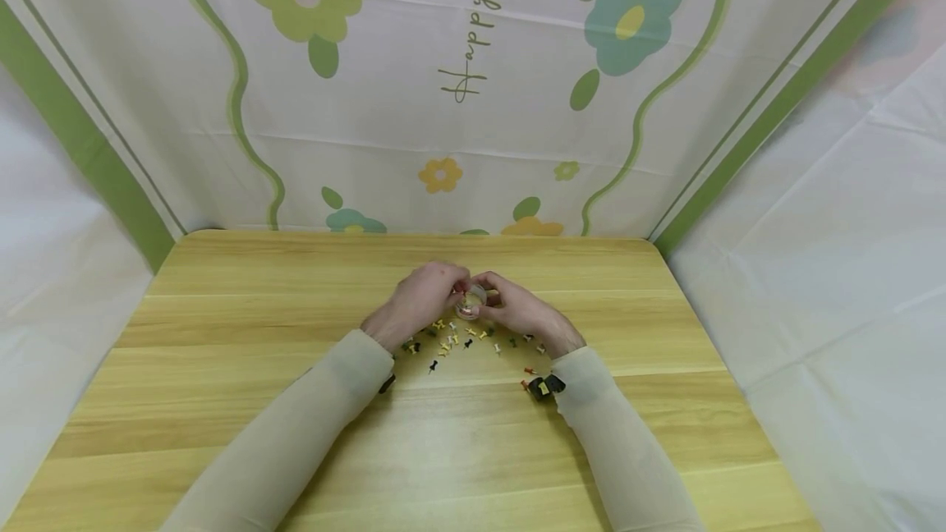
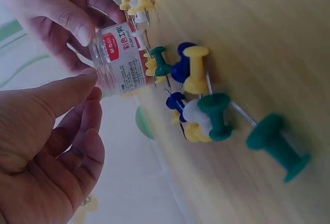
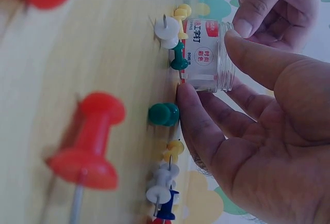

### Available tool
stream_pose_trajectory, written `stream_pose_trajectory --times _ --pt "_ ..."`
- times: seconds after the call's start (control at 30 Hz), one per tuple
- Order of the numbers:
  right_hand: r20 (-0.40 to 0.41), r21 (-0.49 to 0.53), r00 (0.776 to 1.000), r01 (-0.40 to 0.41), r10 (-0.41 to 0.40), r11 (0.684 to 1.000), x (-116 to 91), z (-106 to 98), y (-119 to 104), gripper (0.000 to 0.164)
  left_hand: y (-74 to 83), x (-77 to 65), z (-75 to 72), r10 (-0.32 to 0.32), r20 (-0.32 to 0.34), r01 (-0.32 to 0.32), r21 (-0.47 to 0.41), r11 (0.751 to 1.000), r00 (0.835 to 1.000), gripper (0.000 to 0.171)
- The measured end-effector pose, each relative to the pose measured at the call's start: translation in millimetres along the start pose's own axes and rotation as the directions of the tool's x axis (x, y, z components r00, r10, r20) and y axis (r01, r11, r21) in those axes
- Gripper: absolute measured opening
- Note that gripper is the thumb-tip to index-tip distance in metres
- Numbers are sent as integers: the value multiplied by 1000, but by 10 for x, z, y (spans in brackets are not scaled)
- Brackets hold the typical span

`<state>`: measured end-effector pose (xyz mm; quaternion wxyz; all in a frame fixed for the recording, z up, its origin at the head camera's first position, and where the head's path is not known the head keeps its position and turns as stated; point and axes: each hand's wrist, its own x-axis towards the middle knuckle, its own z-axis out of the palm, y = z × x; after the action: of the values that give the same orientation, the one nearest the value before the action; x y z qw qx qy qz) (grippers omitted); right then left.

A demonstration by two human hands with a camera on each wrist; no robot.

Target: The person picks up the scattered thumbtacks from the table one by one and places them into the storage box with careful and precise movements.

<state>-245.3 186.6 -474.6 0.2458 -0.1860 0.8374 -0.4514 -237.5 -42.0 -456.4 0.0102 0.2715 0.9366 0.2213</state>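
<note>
A small clear push pin jar [image 1: 470, 302] with a white and red label stands upright on the table between both hands. The right hand [image 1: 517, 308] holds it, thumb at the threaded rim and fingers around the side, as the right wrist view shows. At the jar's mouth is the left hand [image 1: 429, 294], its thumb and bent fingers close together; whether a pin is between its fingertips is hidden. Around the jar lie loose push pins: a green push pin [image 2: 278, 146], a yellow push pin [image 2: 196, 69], a red push pin [image 3: 90, 141], and several white and blue ones.
The wooden table [image 1: 296, 269] ends at a flowered cloth backdrop [image 1: 414, 105], with cloth walls on both sides. Dark wrist devices [image 1: 545, 387] sit below the sleeves. Pins lie scattered between the forearms, some near the right wrist.
</note>
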Motion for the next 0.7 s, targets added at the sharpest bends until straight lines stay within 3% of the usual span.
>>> stream_pose_trajectory --times 0.33,0.5,0.7 --pt "-1 -3 1000 -7 7 1000 2 1 0 57 -34 -39 -32 20 21 -21 49 999 1000 13" --pt "8 14 1000 -20 20 1000 1 5 -1 57 -59 -115 -111 22 85 -30 88 996 996 11" --pt "3 -6 1000 -16 16 1000 14 5 21 56 -109 -201 -229 82 171 -101 105 989 982 8"
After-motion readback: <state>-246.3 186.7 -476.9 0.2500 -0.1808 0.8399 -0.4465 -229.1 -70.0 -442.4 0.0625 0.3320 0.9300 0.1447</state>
